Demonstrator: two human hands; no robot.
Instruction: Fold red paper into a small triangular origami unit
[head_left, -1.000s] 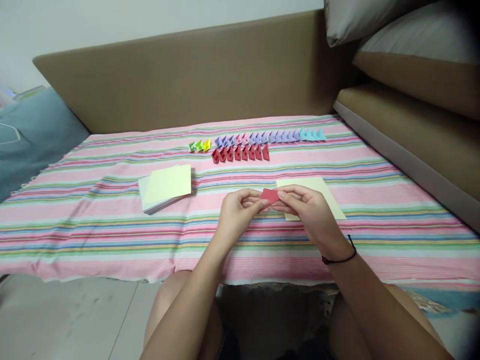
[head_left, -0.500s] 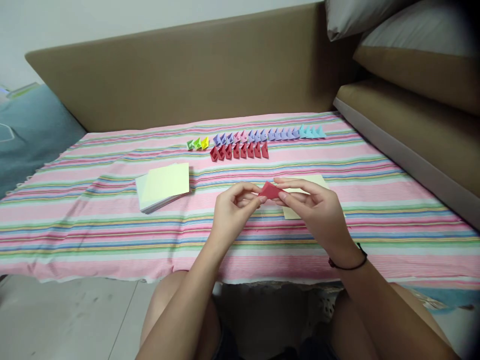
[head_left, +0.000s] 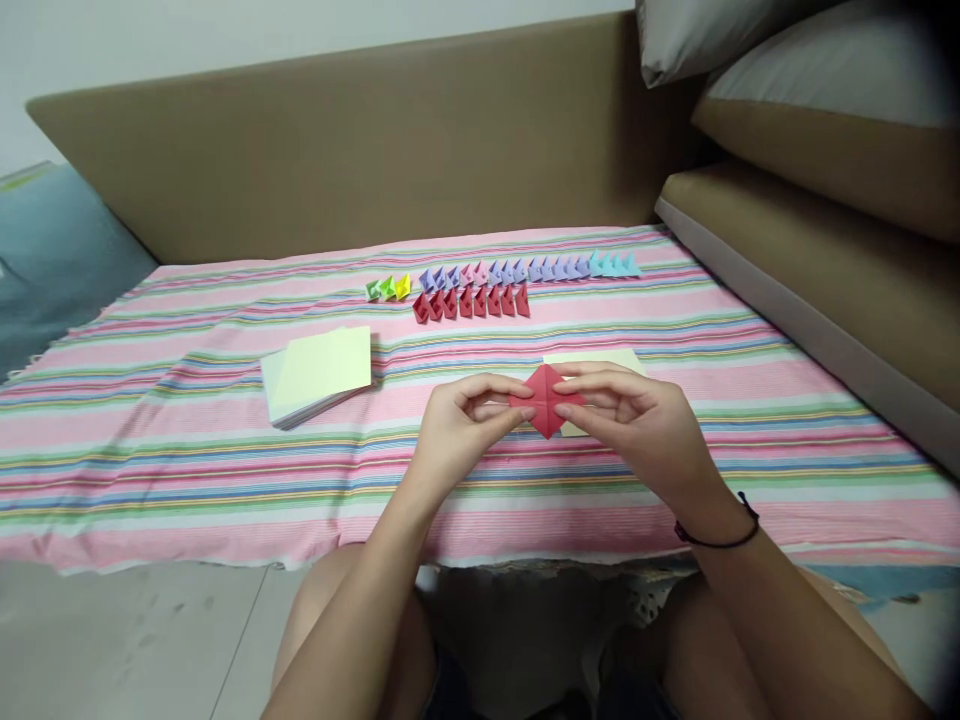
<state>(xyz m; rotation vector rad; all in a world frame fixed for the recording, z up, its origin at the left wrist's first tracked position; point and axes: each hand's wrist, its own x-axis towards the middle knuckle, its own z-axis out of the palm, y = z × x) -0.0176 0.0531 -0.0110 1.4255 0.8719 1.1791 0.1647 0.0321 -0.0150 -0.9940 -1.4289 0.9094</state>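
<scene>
Between my two hands is a folded red paper, spread into a diamond with creases across its middle. My left hand pinches its left corner between thumb and fingers. On the opposite corner, the thumb and fingers of my right hand are closed. Behind the right hand a pale yellow sheet lies on the striped cloth, partly covered. Farther back stands a row of small red paper boats.
Behind the red row runs a line of purple, pink and light blue paper boats. Green and yellow boats stand at its left. A stack of pale paper lies left on the striped cloth. Cushions are piled at right.
The red paper has gone from a small folded triangle to an opened diamond. Both hands still grip it, slightly lower now. The view has shifted a little to the right.
</scene>
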